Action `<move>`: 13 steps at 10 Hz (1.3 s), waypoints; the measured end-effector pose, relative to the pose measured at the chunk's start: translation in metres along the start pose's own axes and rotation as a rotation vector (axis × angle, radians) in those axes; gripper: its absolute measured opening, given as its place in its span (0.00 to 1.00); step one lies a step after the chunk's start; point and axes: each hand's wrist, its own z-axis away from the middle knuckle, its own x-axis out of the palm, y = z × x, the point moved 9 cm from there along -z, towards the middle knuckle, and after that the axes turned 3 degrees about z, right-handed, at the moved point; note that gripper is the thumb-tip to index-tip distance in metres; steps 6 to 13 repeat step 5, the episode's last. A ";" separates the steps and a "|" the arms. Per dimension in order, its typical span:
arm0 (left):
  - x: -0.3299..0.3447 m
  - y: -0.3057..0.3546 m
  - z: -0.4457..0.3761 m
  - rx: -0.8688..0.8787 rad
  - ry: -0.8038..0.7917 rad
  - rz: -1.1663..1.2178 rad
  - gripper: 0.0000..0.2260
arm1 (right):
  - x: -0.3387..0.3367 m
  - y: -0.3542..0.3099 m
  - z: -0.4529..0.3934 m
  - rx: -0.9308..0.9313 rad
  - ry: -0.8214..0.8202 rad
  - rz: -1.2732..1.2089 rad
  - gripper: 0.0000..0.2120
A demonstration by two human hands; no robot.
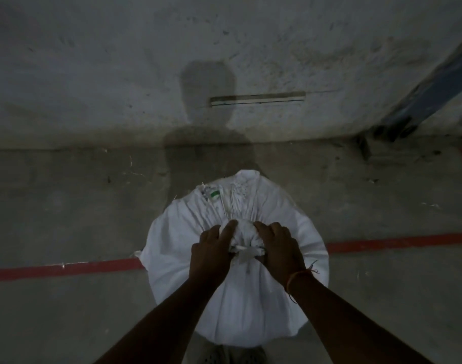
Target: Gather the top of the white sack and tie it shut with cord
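Observation:
A full white sack (240, 306) stands upright on the floor right below me. Its top is bunched into a neck (244, 232) between my two hands. A pale cord (247, 252) is wrapped around that neck with a knot at the near side and a loose end hanging down. My left hand (211, 248) grips the left side of the neck and the cord there. My right hand (277, 245) grips the right side in the same way. A red thread bracelet circles my right wrist.
The sack stands on a grey concrete floor (67, 219) crossed by a red painted line (395, 243). A stained wall (119, 61) rises just behind the sack, with a long slot (257, 98) in it. A dark blue post (435, 93) leans at the right.

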 end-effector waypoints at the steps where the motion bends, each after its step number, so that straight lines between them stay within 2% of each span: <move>1: 0.008 -0.003 0.002 -0.023 -0.066 -0.006 0.37 | 0.004 -0.001 0.003 0.005 -0.069 0.038 0.42; 2: 0.010 -0.002 0.008 -0.025 -0.207 -0.021 0.42 | 0.004 -0.002 0.012 -0.014 -0.163 0.098 0.49; 3: 0.002 -0.001 0.018 -0.039 -0.383 0.044 0.46 | 0.001 0.000 0.021 -0.014 -0.297 0.161 0.52; 4: -0.026 0.007 0.021 -0.060 -0.463 0.053 0.47 | -0.055 -0.007 0.021 -0.050 0.063 0.204 0.33; 5: -0.089 0.044 0.029 -0.034 -0.400 0.130 0.34 | -0.083 -0.001 0.021 -0.037 0.241 0.168 0.24; 13: -0.089 0.044 0.029 -0.034 -0.400 0.130 0.34 | -0.083 -0.001 0.021 -0.037 0.241 0.168 0.24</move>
